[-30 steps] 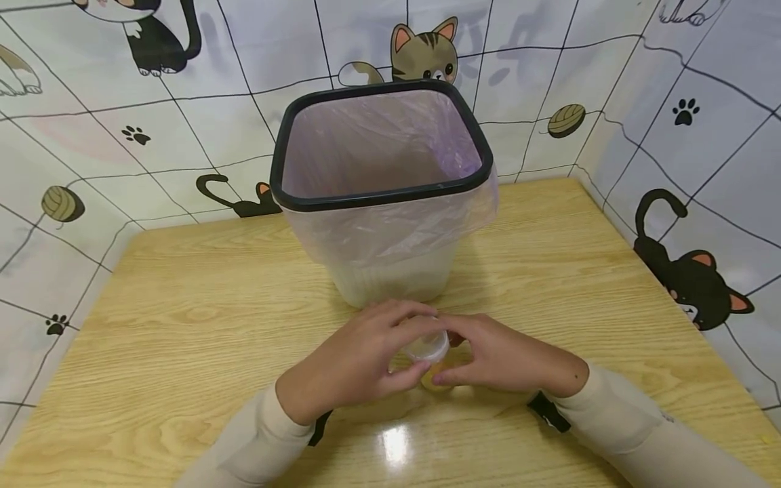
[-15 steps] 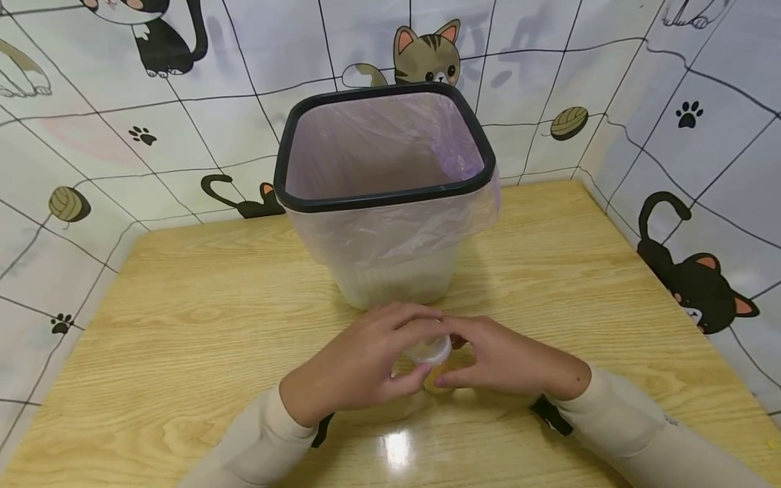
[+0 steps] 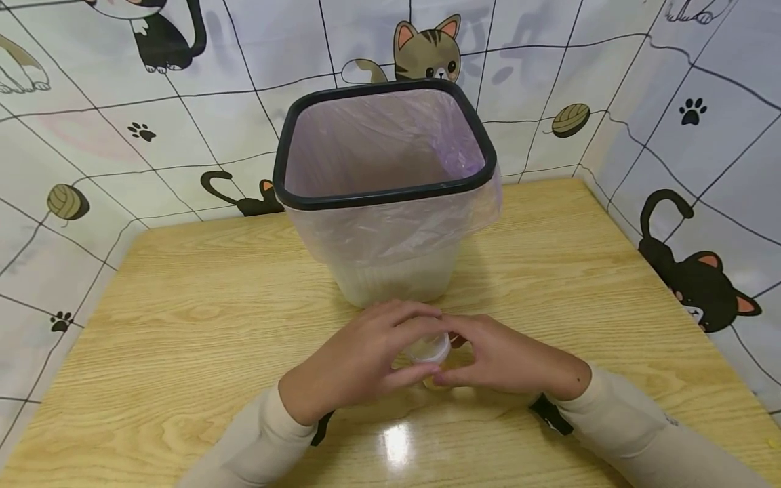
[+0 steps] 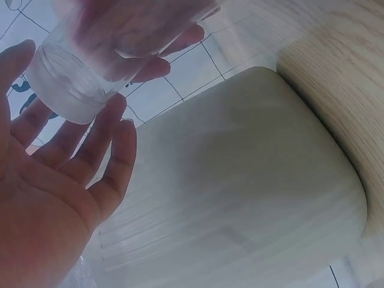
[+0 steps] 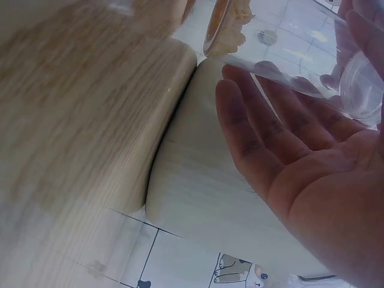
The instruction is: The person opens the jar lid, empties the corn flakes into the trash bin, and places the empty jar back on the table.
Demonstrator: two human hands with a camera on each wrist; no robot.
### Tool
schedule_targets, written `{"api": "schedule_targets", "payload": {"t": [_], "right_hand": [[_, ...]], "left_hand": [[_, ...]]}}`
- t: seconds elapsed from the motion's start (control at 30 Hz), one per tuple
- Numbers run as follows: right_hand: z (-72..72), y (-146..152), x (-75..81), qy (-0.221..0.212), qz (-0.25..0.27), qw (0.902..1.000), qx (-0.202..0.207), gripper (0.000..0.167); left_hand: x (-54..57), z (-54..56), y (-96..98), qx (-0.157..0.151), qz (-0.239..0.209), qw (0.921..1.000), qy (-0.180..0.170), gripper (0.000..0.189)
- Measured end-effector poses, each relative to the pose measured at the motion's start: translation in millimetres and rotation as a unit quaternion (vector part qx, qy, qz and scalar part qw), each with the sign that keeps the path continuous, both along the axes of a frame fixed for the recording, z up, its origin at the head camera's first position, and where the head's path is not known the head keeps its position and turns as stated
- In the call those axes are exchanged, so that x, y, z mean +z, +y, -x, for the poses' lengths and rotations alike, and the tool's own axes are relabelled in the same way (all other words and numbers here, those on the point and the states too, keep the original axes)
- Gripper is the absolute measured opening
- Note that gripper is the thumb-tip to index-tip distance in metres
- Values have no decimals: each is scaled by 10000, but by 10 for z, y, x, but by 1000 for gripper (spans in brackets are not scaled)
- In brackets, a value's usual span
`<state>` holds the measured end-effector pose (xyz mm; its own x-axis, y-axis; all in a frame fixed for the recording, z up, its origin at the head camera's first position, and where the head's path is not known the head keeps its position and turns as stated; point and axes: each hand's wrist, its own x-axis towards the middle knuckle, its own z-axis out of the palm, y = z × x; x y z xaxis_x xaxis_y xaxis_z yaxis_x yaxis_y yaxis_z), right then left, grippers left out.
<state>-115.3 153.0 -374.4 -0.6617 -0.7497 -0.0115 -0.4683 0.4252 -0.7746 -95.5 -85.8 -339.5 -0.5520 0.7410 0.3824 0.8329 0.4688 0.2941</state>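
Observation:
A clear jar (image 5: 282, 45) stands upright on the table between my hands, just in front of the bin. Some yellowish, crumbly-looking stuff (image 5: 231, 27) lies at its bottom. My left hand (image 3: 372, 352) grips the translucent lid (image 3: 430, 349) at the top, thumb on the near side and fingers on the far side. Lower down, my right hand (image 3: 500, 356) holds the jar's body between thumb and fingers. The left wrist view shows the lid's rim (image 4: 66, 93) within the left fingers. From the head view, the hands cover much of the jar.
Behind the hands stands a pale bin (image 3: 396, 278) with a black rim and a thin pinkish liner. The wooden table (image 3: 213, 305) meets cat-patterned walls (image 3: 244, 41) at the back and sides.
My left thumb has slid rightward along the lid's near edge, close to the right thumb. The right hand keeps its place on the jar; the bin has not moved.

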Motion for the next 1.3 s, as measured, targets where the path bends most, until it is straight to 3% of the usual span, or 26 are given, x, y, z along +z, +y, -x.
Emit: {"api": "schedule_targets", "payload": {"t": [0.47, 0.97, 1.3], "right_hand": [[2, 7, 17, 48, -127, 9998, -170, 64], [8, 7, 14, 14, -143, 9996, -262, 62], [20, -2, -4, 37, -122, 9997, -227, 59]], "left_hand": [[32, 35, -35, 16, -35, 9998, -191, 46], [23, 56, -96, 196, 36, 9997, -140, 46], [31, 47, -87, 67, 50, 10000, -37, 44]]}}
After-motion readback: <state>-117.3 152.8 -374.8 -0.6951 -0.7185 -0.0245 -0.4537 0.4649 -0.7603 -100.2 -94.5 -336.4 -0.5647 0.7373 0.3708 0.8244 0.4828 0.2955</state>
